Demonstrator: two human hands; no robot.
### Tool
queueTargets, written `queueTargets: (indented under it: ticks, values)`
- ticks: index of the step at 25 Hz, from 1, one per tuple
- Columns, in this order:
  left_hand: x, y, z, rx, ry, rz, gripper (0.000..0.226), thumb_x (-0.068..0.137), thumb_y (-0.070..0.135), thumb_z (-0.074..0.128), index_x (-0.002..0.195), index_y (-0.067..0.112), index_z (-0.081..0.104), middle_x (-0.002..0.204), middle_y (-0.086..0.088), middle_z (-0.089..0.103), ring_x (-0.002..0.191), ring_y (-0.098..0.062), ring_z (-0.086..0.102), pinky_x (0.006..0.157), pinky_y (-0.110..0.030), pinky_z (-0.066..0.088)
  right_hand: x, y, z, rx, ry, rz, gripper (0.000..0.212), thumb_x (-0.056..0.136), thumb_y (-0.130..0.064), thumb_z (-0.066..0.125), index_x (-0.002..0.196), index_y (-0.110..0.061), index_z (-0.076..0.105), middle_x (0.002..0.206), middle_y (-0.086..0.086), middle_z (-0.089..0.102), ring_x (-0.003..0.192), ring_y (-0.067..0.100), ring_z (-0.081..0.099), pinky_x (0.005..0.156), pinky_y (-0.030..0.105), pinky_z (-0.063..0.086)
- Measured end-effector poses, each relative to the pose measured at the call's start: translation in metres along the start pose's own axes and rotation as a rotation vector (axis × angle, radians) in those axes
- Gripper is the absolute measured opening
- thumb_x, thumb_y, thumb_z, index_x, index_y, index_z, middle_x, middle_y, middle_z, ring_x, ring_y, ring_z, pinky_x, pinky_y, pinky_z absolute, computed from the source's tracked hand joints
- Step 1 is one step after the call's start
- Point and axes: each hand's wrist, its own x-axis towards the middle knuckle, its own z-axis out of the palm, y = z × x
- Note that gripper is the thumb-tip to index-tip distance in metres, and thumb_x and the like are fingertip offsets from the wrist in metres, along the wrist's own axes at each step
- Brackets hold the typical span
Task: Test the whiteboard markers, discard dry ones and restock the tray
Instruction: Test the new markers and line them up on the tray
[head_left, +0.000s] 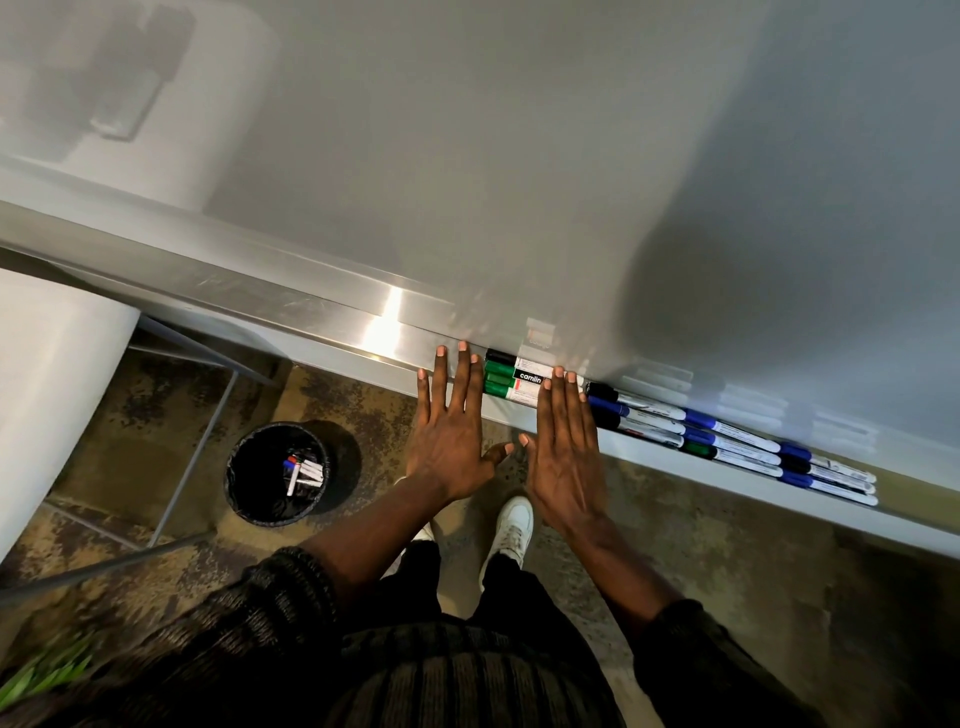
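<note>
A metal marker tray (322, 312) runs along the bottom of the whiteboard (519, 156). Several markers lie in it: green and black capped ones (506, 375) between my hands, then blue, black and green capped ones (727, 441) stretching right. My left hand (452, 431) lies flat with straight fingers, its tips on the tray left of the green caps. My right hand (566, 447) is flat too, fingertips resting on the white barrels of the green and black markers. Neither hand holds anything.
A black bin (278, 473) stands on the floor to the left, with several discarded markers (304, 473) inside. A white round column (47, 395) and grey metal frame legs (197, 431) are further left. My white shoes (511, 525) stand on mottled flooring below the tray.
</note>
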Motion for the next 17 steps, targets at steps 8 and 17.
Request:
queueTargets:
  ticks: [8, 17]
  values:
    - [-0.002, -0.009, 0.004, 0.000, 0.000, 0.031, 0.118, 0.095, 0.075, 0.049, 0.169, 0.008, -0.014, 0.177, -0.014, -0.027, 0.163, -0.037, -0.027, 0.133, -0.062, -0.004, -0.032, -0.019, -0.007, -0.045, -0.035, -0.052, 0.079, 0.106, -0.034, 0.047, 0.164, 0.002, 0.007, 0.174, 0.023, -0.002, 0.163, 0.035, -0.002, 0.130, 0.054, 0.019]
    - [-0.006, -0.027, -0.003, 0.085, -0.061, 0.128, 0.117, 0.099, 0.063, 0.058, 0.168, 0.008, -0.019, 0.175, -0.014, -0.031, 0.163, -0.033, -0.028, 0.135, -0.056, -0.001, -0.050, -0.051, -0.005, -0.045, -0.036, 0.035, 0.080, 0.103, -0.033, 0.046, 0.164, 0.003, 0.009, 0.173, 0.024, -0.003, 0.162, 0.036, -0.002, 0.130, 0.055, 0.019]
